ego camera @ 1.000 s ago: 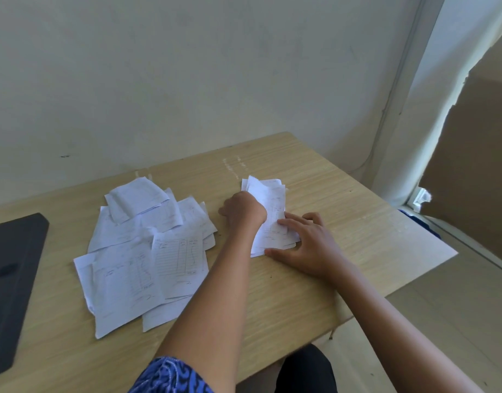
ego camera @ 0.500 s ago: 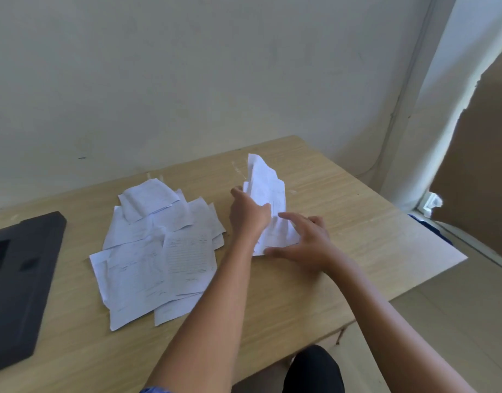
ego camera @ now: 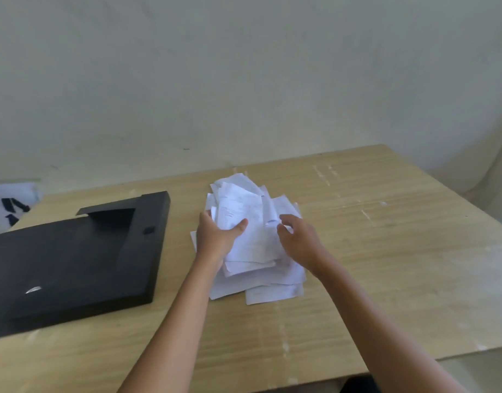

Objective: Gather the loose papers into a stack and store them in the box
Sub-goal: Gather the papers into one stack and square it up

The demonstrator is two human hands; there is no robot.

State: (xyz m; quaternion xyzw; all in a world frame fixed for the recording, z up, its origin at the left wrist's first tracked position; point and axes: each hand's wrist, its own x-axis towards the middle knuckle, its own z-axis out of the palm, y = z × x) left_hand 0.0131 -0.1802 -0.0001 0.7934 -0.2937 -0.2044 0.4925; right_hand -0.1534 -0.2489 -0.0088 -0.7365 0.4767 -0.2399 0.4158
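A small stack of white papers is in my left hand, thumb on top, held just above the loose pile. The loose papers lie spread on the wooden table under both hands. My right hand hovers over the pile's right side with fingers curled and apart, holding nothing that I can see. A flat black box lies to the left of the papers, with a flap raised near its far end.
A pale wall stands close behind the table. White cloth with dark marks lies beyond the table's far left corner. The table's front edge runs along the lower right.
My left hand has carried the small stack leftward from the table's right side over to the loose pile. My right hand came off the stack and followed. The view swung left.
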